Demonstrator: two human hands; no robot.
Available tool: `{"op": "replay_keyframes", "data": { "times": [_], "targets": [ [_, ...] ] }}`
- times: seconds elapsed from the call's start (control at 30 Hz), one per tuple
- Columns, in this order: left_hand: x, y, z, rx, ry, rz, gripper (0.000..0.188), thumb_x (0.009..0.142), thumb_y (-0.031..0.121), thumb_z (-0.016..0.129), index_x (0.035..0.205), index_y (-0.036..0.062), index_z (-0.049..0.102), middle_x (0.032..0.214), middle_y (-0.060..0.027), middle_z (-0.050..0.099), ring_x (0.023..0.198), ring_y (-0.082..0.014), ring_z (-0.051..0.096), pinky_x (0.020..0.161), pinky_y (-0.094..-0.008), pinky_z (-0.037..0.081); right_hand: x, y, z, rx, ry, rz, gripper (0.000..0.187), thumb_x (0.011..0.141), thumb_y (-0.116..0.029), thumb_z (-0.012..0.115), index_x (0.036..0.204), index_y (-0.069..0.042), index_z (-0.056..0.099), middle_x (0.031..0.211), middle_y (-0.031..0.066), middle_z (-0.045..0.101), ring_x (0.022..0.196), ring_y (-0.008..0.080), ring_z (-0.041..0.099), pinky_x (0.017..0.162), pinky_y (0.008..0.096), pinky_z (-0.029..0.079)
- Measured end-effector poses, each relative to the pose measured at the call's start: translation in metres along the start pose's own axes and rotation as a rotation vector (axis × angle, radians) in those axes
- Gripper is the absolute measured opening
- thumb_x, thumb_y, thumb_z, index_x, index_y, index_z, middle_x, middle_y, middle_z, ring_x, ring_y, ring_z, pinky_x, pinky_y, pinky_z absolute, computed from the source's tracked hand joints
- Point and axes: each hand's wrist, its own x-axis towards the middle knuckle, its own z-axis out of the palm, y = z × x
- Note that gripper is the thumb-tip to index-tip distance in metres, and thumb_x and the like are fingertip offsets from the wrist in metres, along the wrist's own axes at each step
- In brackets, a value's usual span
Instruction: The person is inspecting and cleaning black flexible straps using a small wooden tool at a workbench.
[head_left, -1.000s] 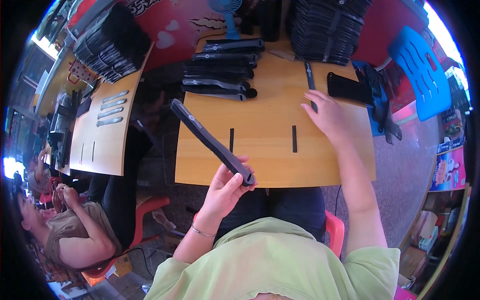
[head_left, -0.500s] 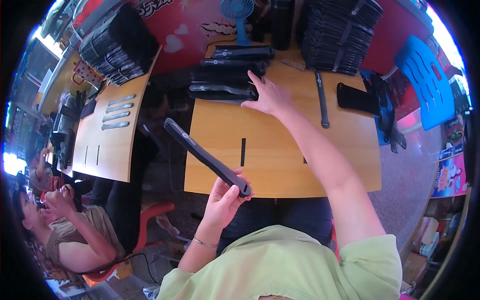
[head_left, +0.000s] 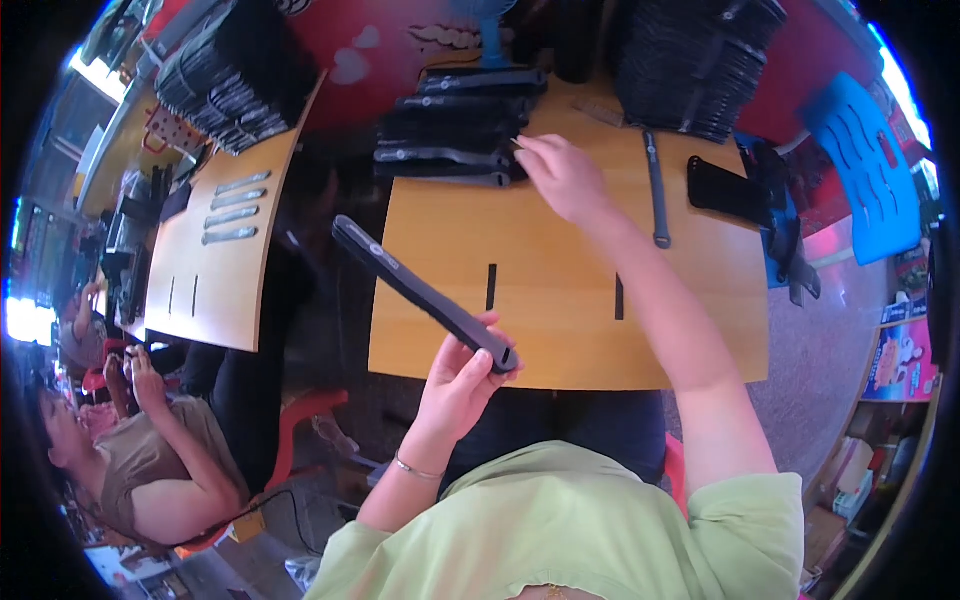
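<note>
My left hand point(head_left: 452, 390) grips the near end of a flat bundle of black and grey straps point(head_left: 415, 285), which slants up and away to the left above the table's front part. The end by my thumb has a small slot. Beyond it, my right hand point(head_left: 568, 178) hovers beside the right end of a heap of similar strap bundles point(head_left: 440, 135). Its thumb and forefinger are pinched together, with a tiny pale bit at the tips, too small to name.
The wooden table point(head_left: 550, 330) bears a single grey strap point(head_left: 657, 190), a black flat piece point(head_left: 728, 192) and a tall strap stack point(head_left: 685, 70). A blue chair point(head_left: 860, 165) stands at right. Leftward, a person point(head_left: 165, 450) sits by another table point(head_left: 215, 300).
My right hand has gone from spread fingers at the heap to a pinch, slightly raised to the right. My left hand has moved slightly right and up with the strap bundle.
</note>
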Motion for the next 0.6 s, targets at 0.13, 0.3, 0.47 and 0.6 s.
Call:
{"op": "replay_keyframes", "data": {
  "times": [0.13, 0.3, 0.47, 0.6],
  "targets": [
    [0.011, -0.001, -0.001, -0.089, 0.025, 0.06, 0.043, 0.092, 0.006, 0.053, 0.134, 0.0053, 0.04, 0.112, -0.0117, 0.056, 0.099, -0.0259, 0.061, 0.087, -0.0346, 0.051, -0.064, -0.06, -0.057, 0.324, -0.239, -0.029, 0.029, 0.09, -0.017, 0.052, 0.115, -0.007, 0.062, 0.09, 0.0173, 0.063, 0.079, 0.0315, 0.063, 0.07, 0.0365, 0.049],
    [0.023, -0.008, 0.011, -0.082, 0.034, 0.145, 0.041, 0.092, 0.005, 0.054, 0.131, 0.0058, 0.041, 0.114, -0.013, 0.057, 0.102, -0.0266, 0.061, 0.089, -0.0339, 0.053, -0.136, -0.097, -0.078, 0.37, -0.256, -0.032, 0.035, 0.086, -0.009, 0.057, 0.121, -0.008, 0.058, 0.081, 0.0132, 0.064, 0.067, 0.0276, 0.061, 0.061, 0.0376, 0.048],
    [0.021, -0.017, 0.02, -0.046, 0.078, 0.195, 0.036, 0.092, 0.004, 0.054, 0.127, 0.0058, 0.044, 0.112, -0.012, 0.058, 0.101, -0.0239, 0.061, 0.088, -0.0343, 0.053, -0.165, -0.098, -0.062, 0.233, -0.133, -0.071, 0.045, 0.085, -0.008, 0.061, 0.129, -0.011, 0.051, 0.076, 0.0109, 0.062, 0.064, 0.0259, 0.06, 0.056, 0.0368, 0.047],
    [0.019, -0.019, 0.021, 0.002, 0.106, 0.235, 0.034, 0.092, 0.005, 0.055, 0.124, 0.0059, 0.045, 0.11, -0.0117, 0.058, 0.101, -0.0233, 0.061, 0.086, -0.0336, 0.054, -0.173, -0.103, -0.062, 0.178, -0.113, -0.054, 0.048, 0.082, -0.006, 0.063, 0.129, -0.012, 0.052, 0.07, 0.0088, 0.06, 0.059, 0.0234, 0.059, 0.053, 0.0358, 0.046]
  ]
}}
